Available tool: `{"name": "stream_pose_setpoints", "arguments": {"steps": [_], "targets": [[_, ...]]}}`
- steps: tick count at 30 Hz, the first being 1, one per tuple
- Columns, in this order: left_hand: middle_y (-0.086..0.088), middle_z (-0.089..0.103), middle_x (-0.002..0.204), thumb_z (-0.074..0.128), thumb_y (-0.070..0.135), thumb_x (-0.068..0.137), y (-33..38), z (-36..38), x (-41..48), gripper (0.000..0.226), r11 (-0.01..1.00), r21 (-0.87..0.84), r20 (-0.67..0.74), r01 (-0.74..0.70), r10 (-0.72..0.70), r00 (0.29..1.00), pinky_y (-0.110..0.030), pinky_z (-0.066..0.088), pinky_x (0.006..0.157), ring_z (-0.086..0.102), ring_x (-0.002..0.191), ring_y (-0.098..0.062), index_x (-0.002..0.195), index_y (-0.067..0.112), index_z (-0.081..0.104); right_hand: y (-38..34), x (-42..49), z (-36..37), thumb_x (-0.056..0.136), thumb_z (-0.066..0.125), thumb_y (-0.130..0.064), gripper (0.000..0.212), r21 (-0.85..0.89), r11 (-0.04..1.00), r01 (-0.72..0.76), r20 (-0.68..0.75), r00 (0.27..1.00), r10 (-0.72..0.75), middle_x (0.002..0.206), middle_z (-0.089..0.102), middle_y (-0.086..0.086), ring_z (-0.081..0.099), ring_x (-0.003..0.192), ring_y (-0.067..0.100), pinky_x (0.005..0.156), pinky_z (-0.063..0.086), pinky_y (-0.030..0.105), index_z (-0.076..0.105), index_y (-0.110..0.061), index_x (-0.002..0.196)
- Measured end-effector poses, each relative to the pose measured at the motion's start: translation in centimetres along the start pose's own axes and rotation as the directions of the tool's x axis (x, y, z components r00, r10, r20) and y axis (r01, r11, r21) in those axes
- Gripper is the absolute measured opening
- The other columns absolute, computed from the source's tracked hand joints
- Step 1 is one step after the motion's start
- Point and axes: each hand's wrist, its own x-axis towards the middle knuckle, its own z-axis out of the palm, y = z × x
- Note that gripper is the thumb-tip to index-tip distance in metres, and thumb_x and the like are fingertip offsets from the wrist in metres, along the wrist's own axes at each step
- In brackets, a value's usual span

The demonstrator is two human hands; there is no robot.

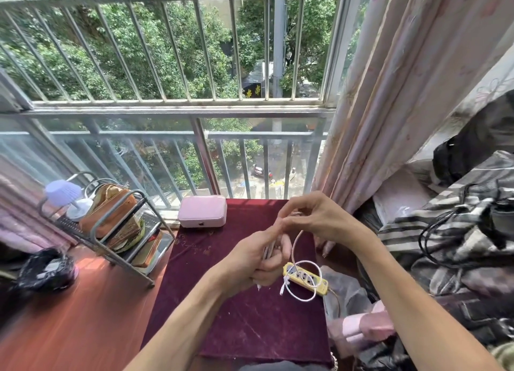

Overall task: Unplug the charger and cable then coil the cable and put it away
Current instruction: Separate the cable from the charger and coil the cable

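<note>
A white cable (pixel 313 292) hangs in loops from my hands above a small table draped in dark red cloth (pixel 250 326). My left hand (pixel 251 262) is closed around several coiled turns of it. Pinching a strand near my left fingertips, my right hand (pixel 311 217) sits just above, and the cable runs down from it in a curve. One loose loop and the cable's end dangle over a yellow power strip (pixel 306 280) lying on the cloth's right side. No charger is visible.
A pink case (pixel 202 211) rests at the cloth's far edge by the barred window. A wire rack (pixel 111 231) with bags and a small lamp stands at left on the wooden surface. Curtain (pixel 389 106), striped fabric and black cords crowd the right.
</note>
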Motion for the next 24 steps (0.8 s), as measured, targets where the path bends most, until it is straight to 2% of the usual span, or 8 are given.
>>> {"name": "stream_pose_setpoints", "arguments": {"steps": [3, 6, 9, 11, 15, 19, 22, 24], "targets": [[0.01, 0.028, 0.04, 0.036, 0.037, 0.106, 0.6, 0.2, -0.1, 0.044, 0.995, -0.072, 0.02, -0.064, 0.066, 0.998, -0.02, 0.014, 0.035, 0.022, 0.03, -0.003, 0.081, 0.012, 0.062, 1.2, 0.1, 0.9, 0.086, 0.081, -0.051, 0.031, 0.137, 0.99, 0.028, -0.075, 0.997, -0.018, 0.09, 0.079, 0.022, 0.069, 0.085, 0.024, 0.081, 0.052, 0.035, 0.085, -0.021, 0.094], [0.009, 0.027, 0.041, 0.035, 0.034, 0.106, 1.0, 0.1, 0.1, 0.041, 0.982, -0.158, 0.031, -0.1, 0.106, 0.994, -0.02, 0.016, 0.034, 0.021, 0.03, -0.003, 0.087, 0.009, 0.061, 1.8, 0.2, 2.3, 0.085, 0.077, -0.057, 0.037, 0.252, 0.968, 0.015, -0.121, 0.992, 0.016, 0.089, 0.081, 0.011, 0.072, 0.083, 0.015, 0.08, 0.055, 0.027, 0.085, -0.023, 0.094], [0.009, 0.025, 0.041, 0.038, 0.035, 0.105, 1.4, -0.2, 0.5, 0.037, 0.968, -0.222, 0.018, -0.117, 0.125, 0.992, -0.02, 0.013, 0.034, 0.013, 0.032, -0.007, 0.089, 0.008, 0.059, 2.3, 0.7, 4.0, 0.087, 0.068, -0.054, 0.056, 0.292, 0.956, -0.009, -0.226, 0.971, 0.078, 0.068, 0.071, 0.007, 0.054, 0.066, 0.02, 0.07, 0.043, 0.035, 0.078, 0.0, 0.1], [0.01, 0.025, 0.042, 0.038, 0.035, 0.105, 1.6, -0.4, 0.8, 0.035, 0.952, -0.278, 0.022, -0.131, 0.142, 0.99, -0.023, 0.01, 0.034, 0.012, 0.033, -0.008, 0.092, 0.008, 0.057, 2.6, 0.8, 5.3, 0.095, 0.056, -0.045, 0.063, 0.3, 0.954, 0.004, -0.258, 0.963, 0.077, 0.074, 0.064, 0.01, 0.051, 0.072, 0.024, 0.068, 0.041, 0.037, 0.068, 0.017, 0.106], [0.008, 0.021, 0.045, 0.04, 0.03, 0.104, 2.1, -0.8, 1.4, 0.028, 0.925, -0.349, 0.013, -0.151, 0.165, 0.986, -0.023, 0.012, 0.036, 0.014, 0.034, -0.008, 0.094, 0.01, 0.057, 2.9, 0.8, 7.5, 0.111, 0.049, -0.028, 0.035, 0.362, 0.93, -0.064, -0.301, 0.936, 0.181, 0.073, 0.065, 0.002, 0.06, 0.071, 0.019, 0.07, 0.05, 0.032, 0.073, -0.012, 0.09], [0.007, 0.033, 0.044, 0.038, 0.02, 0.103, 2.4, -1.1, 1.8, 0.026, 0.902, -0.37, -0.073, -0.222, 0.21, 0.975, -0.024, 0.014, 0.037, 0.02, 0.032, -0.006, 0.097, 0.007, 0.059, 4.4, 0.5, 8.7, 0.114, 0.048, -0.02, 0.033, 0.2, 0.962, -0.186, -0.323, 0.914, 0.244, 0.082, 0.074, 0.014, 0.069, 0.082, 0.025, 0.084, 0.057, 0.054, 0.074, -0.011, 0.094], [0.004, 0.038, 0.047, 0.041, 0.02, 0.102, 2.8, -1.7, 1.9, 0.024, 0.902, -0.346, -0.14, -0.258, 0.222, 0.965, -0.024, 0.016, 0.039, 0.031, 0.032, -0.004, 0.098, 0.007, 0.06, 4.5, -0.6, 9.2, 0.109, 0.044, -0.031, 0.043, 0.012, 0.975, -0.222, -0.269, 0.938, 0.217, 0.062, 0.059, 0.008, 0.052, 0.06, 0.017, 0.066, 0.048, 0.058, 0.062, -0.03, 0.069], [0.003, 0.04, 0.05, 0.046, 0.022, 0.1, 2.9, -2.0, 1.9, 0.022, 0.904, -0.327, -0.177, -0.274, 0.226, 0.958, -0.024, 0.016, 0.039, 0.032, 0.033, -0.005, 0.101, 0.007, 0.062, 3.9, -1.1, 9.4, 0.1, 0.041, -0.047, 0.04, -0.094, 0.97, -0.225, -0.226, 0.953, 0.2, 0.057, 0.048, -0.008, 0.042, 0.054, 0.007, 0.057, 0.042, 0.041, 0.053, -0.037, 0.064]]}}
